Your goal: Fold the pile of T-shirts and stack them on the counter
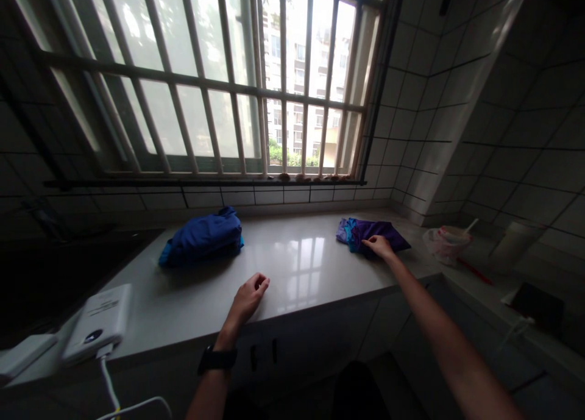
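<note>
On the right part of the white countertop (274,286), my right hand (378,247) pinches the near edge of a folded purple cloth bundle (377,230). Turquoise and lilac fabric shows at the bundle's left end. My left hand (249,295), with a black band on its wrist, rests at the counter's front edge, fingers curled in and nothing seen in them. A larger blue cloth bundle (203,236) lies on the counter to the left, beyond that hand, with lighter blue fabric under its ends.
A white power bank (101,316) with a plugged-in cable and another white box (27,354) sit at the front left, beside a dark sink (59,267). A plastic-bagged tub (448,242) and a red stick-like item (475,270) are at right. A barred window (228,91) rises behind.
</note>
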Demonstrator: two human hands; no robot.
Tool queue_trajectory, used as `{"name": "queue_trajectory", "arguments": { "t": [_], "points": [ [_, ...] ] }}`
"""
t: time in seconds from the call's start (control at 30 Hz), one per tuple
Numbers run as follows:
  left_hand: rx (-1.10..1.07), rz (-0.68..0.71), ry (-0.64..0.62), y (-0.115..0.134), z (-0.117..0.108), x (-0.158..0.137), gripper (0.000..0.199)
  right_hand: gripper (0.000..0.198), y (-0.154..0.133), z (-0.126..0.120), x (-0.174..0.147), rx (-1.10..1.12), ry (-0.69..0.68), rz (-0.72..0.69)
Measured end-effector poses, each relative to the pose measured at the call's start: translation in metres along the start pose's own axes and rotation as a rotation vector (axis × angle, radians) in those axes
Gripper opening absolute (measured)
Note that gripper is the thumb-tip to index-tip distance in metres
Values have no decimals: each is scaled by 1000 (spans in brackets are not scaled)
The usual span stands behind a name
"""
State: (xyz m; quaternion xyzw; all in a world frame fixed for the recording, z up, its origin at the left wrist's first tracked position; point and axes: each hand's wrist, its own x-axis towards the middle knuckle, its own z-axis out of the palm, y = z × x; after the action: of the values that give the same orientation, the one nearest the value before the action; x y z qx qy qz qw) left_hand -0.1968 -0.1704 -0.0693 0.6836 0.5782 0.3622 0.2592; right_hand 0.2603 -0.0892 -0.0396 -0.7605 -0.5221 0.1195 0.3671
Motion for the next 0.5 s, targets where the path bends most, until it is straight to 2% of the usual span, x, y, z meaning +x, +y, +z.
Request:
{"name": "queue_trajectory", "arguments": {
  "t": [0.27, 0.5],
  "points": [
    [-16, 9, 1, -1, 0, 0, 29, 24, -7, -1, -5, -52, -47, -48],
    [-35, -2, 8, -3, 1, 0, 28, 32, -34, -3, -11, 118, -143, -145]
  ]
}}
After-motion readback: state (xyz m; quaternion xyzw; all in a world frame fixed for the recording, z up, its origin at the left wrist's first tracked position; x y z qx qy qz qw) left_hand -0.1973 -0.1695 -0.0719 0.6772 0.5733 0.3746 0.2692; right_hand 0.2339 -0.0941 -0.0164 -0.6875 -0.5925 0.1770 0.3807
